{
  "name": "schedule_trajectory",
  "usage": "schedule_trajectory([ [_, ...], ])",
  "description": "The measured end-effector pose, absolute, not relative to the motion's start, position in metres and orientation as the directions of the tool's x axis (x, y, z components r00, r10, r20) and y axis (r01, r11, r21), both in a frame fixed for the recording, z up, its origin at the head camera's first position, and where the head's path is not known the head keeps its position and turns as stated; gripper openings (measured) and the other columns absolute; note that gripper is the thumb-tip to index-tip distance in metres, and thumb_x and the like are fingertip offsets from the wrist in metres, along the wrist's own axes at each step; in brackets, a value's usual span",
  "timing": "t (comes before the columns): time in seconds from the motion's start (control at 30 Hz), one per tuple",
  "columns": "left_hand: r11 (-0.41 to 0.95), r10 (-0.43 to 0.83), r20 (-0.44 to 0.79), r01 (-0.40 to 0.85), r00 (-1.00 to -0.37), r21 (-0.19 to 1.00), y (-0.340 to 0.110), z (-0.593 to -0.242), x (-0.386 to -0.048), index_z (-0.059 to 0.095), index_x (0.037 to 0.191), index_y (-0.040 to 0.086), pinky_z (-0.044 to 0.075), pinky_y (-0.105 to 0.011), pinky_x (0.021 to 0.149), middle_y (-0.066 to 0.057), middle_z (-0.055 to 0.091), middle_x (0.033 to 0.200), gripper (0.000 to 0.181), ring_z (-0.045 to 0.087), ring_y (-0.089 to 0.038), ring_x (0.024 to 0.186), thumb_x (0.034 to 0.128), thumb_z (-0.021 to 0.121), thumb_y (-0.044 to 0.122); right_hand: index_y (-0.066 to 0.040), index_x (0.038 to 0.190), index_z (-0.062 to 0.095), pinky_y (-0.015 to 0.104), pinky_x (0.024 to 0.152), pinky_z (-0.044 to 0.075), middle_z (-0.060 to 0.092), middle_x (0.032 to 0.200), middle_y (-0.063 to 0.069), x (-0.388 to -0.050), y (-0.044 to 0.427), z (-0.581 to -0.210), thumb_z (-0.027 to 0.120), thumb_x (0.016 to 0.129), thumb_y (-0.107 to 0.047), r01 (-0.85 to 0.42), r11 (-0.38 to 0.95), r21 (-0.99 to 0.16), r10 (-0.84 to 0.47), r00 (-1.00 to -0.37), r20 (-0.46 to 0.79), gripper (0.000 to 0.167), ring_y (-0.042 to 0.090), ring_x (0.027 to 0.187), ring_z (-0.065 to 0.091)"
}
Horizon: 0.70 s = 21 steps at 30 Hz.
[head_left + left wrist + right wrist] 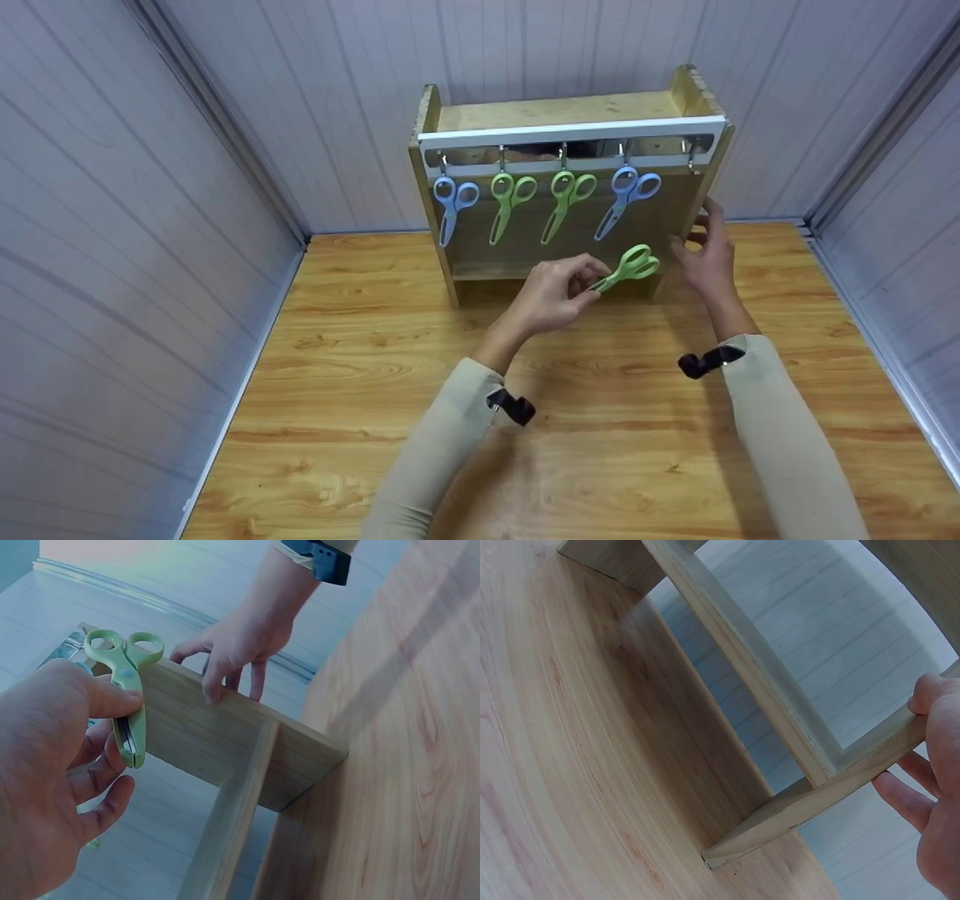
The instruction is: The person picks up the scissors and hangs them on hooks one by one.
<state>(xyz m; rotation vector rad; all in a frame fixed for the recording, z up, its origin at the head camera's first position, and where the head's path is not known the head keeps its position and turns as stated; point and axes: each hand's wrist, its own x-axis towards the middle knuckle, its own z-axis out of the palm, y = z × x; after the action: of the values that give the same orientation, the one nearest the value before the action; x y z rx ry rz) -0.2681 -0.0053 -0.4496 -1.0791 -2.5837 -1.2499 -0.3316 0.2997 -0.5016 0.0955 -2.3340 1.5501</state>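
Note:
My left hand (555, 296) pinches a pair of light-green scissors (616, 277) by the blade end, handle loops pointing up and right. In the left wrist view the thumb lies across the scissors (126, 679) just below the pivot. My right hand (709, 259) grips the right side panel of a wooden rack (555, 116), its thumb and fingers on either side of the board. On the rack's hooks hang blue scissors (449, 204), two green pairs, scissors (503, 208) and scissors (561, 208), then blue scissors (622, 201). The rightmost hook (691, 163) carries nothing.
The rack stands on a wood-grain table (360, 390) against a white panelled wall (525, 45). A white strip (570, 133) runs across its upper front, and a lower shelf (750, 675) joins its sides. Walls close in the left and right.

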Motion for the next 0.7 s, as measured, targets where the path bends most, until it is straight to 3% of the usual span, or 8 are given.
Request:
schedule_trajectory([
  [0.27,0.36,0.516,0.362,0.58,-0.777,0.731,0.006,-0.446,-0.274,0.075,0.131,0.007,0.046,-0.017,0.077,-0.011,0.08,0.11,0.025,0.057,-0.007,0.084,0.1064,0.076,0.009,-0.023,0.179,0.023,0.008,0.085,0.051,0.051,0.166,0.029,-0.332,0.299,-0.5,0.065,0.108,-0.008,-0.211,0.417,-0.884,0.128,-0.949,0.287,0.084,0.05,0.143,0.061],
  [0.5,0.337,0.489,0.388,0.58,-0.781,0.742,0.017,-0.435,-0.278,0.075,0.131,0.009,0.046,-0.016,0.077,-0.007,0.078,0.108,0.025,0.057,-0.006,0.084,0.106,0.076,0.009,-0.023,0.178,0.026,0.032,0.104,0.054,0.056,0.164,0.026,-0.332,0.298,-0.5,0.074,0.107,-0.021,-0.21,0.44,-0.873,0.149,-0.942,0.301,0.086,0.045,0.14,0.063],
  [0.57,0.332,0.477,0.398,0.58,-0.784,0.744,0.019,-0.433,-0.279,0.075,0.131,0.009,0.046,-0.016,0.077,-0.007,0.078,0.107,0.025,0.057,-0.005,0.083,0.1058,0.076,0.009,-0.023,0.177,0.028,0.029,0.102,0.054,0.058,0.162,0.025,-0.332,0.298,-0.499,0.074,0.107,-0.02,-0.215,0.44,-0.872,0.155,-0.938,0.309,0.084,0.045,0.138,0.064],
  [0.7,0.323,0.459,0.405,0.573,-0.791,0.753,0.023,-0.431,-0.281,0.075,0.132,0.009,0.045,-0.016,0.075,-0.008,0.078,0.106,0.026,0.056,-0.005,0.082,0.1059,0.077,0.009,-0.022,0.177,0.029,0.012,0.088,0.052,0.057,0.161,0.028,-0.332,0.298,-0.5,0.068,0.106,-0.012,-0.22,0.422,-0.879,0.154,-0.939,0.309,0.082,0.05,0.138,0.065],
])
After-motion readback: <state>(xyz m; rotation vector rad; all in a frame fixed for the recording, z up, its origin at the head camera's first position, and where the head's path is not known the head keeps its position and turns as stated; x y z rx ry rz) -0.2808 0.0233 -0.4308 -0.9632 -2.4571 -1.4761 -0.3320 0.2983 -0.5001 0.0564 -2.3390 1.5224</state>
